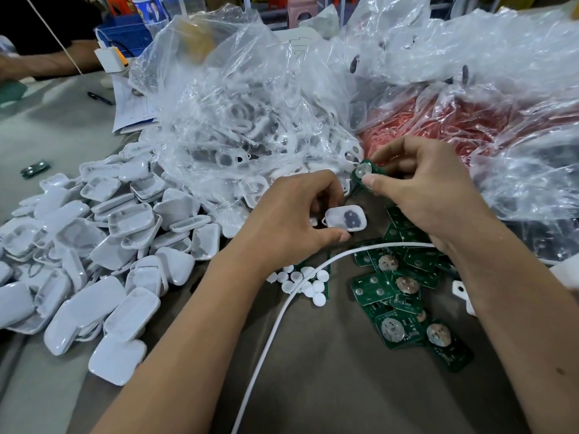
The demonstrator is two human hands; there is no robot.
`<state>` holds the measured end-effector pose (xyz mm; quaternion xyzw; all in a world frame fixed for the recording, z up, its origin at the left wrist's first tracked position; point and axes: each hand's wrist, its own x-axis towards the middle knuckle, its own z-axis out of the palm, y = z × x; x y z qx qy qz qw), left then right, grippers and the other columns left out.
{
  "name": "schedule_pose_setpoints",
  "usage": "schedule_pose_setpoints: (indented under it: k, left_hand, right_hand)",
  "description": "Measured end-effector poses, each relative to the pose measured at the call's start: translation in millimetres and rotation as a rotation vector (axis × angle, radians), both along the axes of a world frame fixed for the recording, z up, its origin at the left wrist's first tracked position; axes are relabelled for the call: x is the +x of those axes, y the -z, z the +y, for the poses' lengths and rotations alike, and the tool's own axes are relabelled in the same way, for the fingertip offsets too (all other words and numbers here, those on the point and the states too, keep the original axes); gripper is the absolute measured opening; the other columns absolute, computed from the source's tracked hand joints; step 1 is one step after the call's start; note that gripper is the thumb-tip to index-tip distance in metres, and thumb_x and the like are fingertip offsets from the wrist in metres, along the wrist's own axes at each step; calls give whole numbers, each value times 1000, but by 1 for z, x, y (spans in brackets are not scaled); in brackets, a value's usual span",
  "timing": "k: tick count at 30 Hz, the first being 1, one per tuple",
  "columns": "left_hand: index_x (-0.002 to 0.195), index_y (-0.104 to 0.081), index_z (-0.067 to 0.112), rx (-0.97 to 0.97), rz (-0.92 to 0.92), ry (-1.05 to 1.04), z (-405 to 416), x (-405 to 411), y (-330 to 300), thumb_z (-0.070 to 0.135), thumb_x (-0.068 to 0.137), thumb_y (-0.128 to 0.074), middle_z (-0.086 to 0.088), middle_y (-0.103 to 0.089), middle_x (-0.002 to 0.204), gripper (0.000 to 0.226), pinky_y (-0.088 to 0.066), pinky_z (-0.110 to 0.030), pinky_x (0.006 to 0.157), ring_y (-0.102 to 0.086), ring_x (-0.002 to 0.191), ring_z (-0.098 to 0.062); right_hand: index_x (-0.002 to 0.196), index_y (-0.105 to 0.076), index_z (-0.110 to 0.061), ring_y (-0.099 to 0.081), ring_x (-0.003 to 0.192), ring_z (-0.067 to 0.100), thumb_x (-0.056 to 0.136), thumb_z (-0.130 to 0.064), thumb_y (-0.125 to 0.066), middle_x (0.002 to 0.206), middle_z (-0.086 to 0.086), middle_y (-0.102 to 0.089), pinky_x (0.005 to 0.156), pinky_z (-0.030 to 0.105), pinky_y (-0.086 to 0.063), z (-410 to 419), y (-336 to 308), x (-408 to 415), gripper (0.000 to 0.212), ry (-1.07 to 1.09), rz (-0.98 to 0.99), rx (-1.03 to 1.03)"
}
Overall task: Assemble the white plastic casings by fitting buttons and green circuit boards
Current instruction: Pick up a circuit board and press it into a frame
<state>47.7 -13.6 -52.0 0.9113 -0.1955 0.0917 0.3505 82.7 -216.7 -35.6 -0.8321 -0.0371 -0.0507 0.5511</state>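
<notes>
At centre of the surface [313, 386], just in front of the clear bag of casings [250, 126]: white casing [345, 218], hollow side up, pinched between thumb and curled fingers of the left hand [291, 214]. A dark patch shows inside it; a button already seated, probably, but too blurred to be sure.

Right of the casing and slightly above it: right hand [419, 189] pinching a green circuit board [363, 173] by its edges, round silvery dome facing the camera. Board and casing apart, not yet mated.

Step in hand, as judged: seat the board in the casing. To do it well, turn the board so its outline matches the cavity, lower it flat rather than corner-first, keep the casing level so any button stays put, and press at the edges, not on the dome.

Near the casing, toward the camera: loose white buttons [300, 281] and a scatter of spare boards [404, 296], with a white cable [282, 308] crossing them. Left of the casing: heap of white shells [94, 245]. Right, behind the board: bag of red parts [454, 126].
</notes>
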Motion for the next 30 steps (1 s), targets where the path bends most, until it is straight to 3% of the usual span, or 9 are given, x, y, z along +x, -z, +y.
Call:
schedule_pose_setpoints:
  k: [2, 5, 10, 18, 23, 30]
  left_hand:
    - [94, -63, 30, 11, -12, -1, -2, 0, 1, 39, 66, -89, 13, -63, 82, 40, -50, -33, 67, -58, 78, -11]
    - [98, -64, 30, -11, 7, -1, -1, 1, 1, 43, 65, -90, 12, -65, 85, 44, -51, -35, 69, -59, 79, -10]
    - [106, -65, 25, -137, 50, -38, 0, 0, -3, 40, 63, -96, 9, -69, 92, 55, -53, -28, 70, -61, 78, -16]
    - [111, -65, 21, -106, 126, -34, 4, -3, -8, 25, 64, -98, 6, -70, 96, 58, -55, -42, 81, -65, 88, -21]
    - [102, -64, 20, -98, 136, -42, 1, -2, -5, 24, 64, -98, 6, -70, 92, 51, -55, -45, 80, -65, 86, -22]
    - [102, -60, 23, -86, 120, -54, 1, -1, -3, 25, 64, -96, 10, -69, 89, 52, -55, -44, 78, -65, 82, -17]
  right_hand:
    - [92, -75, -23, -72, 71, 11, 84, -13, -87, 77, -5, -77, 73, 33, -61, 0, -1, 0, 18, -4, -10, 30]
    - [92, -79, -25, -67, 62, 7, 89, -9, -81, 72, -8, -75, 63, 24, -55, 2, -1, -1, 16, -45, 1, 54]
    - [94, -78, -13, -68, 56, 12, 86, -4, -82, 68, 4, -74, 50, 19, -50, 4, -4, -3, 13, -81, 58, 124]
    - [89, -76, -5, -69, 59, 25, 86, 2, -80, 66, 13, -73, 56, 26, -58, 4, -8, -7, 9, -121, 132, 166]
    - [88, -75, -4, -68, 56, 21, 85, 4, -80, 66, 15, -73, 52, 23, -57, 5, -9, -11, 10, -138, 169, 185]
    - [86, -77, -7, -66, 48, 15, 85, 3, -81, 62, 12, -73, 46, 17, -49, 9, -4, -10, 11, -176, 159, 18]
